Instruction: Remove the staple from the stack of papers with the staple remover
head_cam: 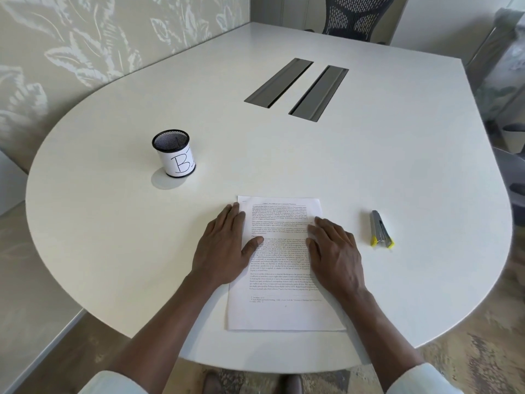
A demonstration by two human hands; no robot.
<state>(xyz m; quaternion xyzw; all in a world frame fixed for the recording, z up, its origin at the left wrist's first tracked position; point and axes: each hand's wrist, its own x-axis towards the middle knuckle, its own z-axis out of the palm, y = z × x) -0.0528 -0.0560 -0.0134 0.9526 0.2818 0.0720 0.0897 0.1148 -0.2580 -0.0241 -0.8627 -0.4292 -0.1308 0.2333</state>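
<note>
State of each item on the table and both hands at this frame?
stack of papers: flat, staple at top left corner
staple remover: lying untouched, right of papers
left hand: flat on papers
right hand: flat on papers
mesh cup: upright

Grey, yellow-tipped staple remover (381,229); perhaps steel.

Papers (284,280) lie centred; staple remover (381,229) right, cup (174,153) behind-left.

The printed text on the stack of papers (284,251) is too small to be read, and both side edges are partly covered by the hands (224,248). The staple at its upper left corner can barely be made out.
</note>
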